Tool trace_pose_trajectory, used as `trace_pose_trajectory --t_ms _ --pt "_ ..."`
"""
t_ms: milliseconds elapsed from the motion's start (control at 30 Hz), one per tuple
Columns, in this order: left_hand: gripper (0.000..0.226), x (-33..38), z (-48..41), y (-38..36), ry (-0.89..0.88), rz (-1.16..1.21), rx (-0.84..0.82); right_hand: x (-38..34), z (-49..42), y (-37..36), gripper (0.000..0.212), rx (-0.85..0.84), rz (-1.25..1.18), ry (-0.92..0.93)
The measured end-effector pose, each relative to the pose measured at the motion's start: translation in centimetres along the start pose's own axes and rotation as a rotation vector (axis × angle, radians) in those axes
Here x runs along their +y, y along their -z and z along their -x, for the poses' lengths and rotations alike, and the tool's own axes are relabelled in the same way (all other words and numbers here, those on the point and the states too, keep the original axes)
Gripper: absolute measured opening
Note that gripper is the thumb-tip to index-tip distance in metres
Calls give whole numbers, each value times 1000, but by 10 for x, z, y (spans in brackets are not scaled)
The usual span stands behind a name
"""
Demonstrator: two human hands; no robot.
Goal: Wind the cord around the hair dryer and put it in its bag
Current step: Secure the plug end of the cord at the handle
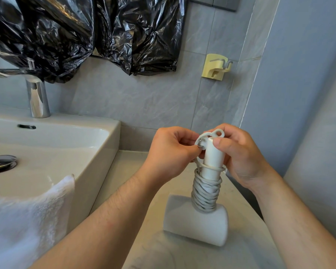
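Both hands meet at five o'clock, where the hair dryer [198, 226] stands head-down on the counter [136, 191], its cord [206, 195] almost fully wound. The left hand [169, 154] has its grip pinching the plug [201, 141]; the right hand [241, 156] has its grip holding the hair dryer's handle tip. Next, I judge, comes tucking the plug in securely.

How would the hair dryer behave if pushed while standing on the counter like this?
The hair dryer would likely tip: it stands handle-up on its rounded head, steadied by the right hand. Once down, the barrel may roll. The cord looks floppy, so its loose upper turns may slip if the left hand releases its end.
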State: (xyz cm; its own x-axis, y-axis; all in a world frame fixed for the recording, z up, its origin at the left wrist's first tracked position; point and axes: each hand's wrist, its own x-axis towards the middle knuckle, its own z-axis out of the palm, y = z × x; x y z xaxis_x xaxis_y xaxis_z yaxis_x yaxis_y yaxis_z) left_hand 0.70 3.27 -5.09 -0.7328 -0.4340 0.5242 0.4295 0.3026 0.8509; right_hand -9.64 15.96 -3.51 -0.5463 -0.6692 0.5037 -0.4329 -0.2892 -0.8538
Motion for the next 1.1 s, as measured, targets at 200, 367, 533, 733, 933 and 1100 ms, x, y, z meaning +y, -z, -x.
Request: trace_pose_trajectory --t_ms 200,367,533,733,933,1100 --pt "23 4 -1 10 -29 6 -65 -4 3 -3 30 16 79 15" --pt "24 6 0 10 -27 2 -67 -15 6 -5 25 35 280 63" --pt "25 7 -1 13 -18 55 -85 -19 10 -14 16 63 338 103" --pt "25 5 0 8 -72 64 -64 -13 6 -18 20 154 372 138" --pt "21 10 2 6 -89 21 -56 -10 4 -20 21 231 361 131" --pt "24 11 1 11 -67 1 -76 -9 5 -23 8 206 349 104"
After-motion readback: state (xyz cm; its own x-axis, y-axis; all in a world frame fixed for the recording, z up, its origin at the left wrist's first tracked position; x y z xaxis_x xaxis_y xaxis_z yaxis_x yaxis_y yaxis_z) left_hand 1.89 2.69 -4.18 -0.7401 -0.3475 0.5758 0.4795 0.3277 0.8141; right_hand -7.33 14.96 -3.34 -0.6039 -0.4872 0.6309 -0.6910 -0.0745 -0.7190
